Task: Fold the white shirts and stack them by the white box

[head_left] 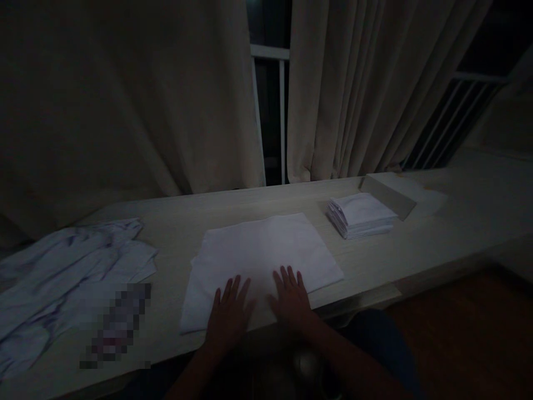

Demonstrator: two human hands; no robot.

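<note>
A white cloth (pixel 258 244) lies spread out and mostly smooth on the pale ledge in front of me. My left hand (pixel 230 311) rests on its near edge, palm down with fingers apart. Beside it my right hand (pixel 290 294) also lies flat on the cloth, fingers spread. Nothing is held in either hand. To the right sits a neat stack of folded white cloths (pixel 366 214). A rumpled heap of white cloths (pixel 79 272) lies at the left.
The pale wooden ledge (pixel 441 233) runs along beige curtains (pixel 200 100) and a dark barred window gap. A blurred-out patch (pixel 120 322) covers some object at the near left. Behind the stack lies a flat, pale, card-like piece (pixel 393 191). The room is dim.
</note>
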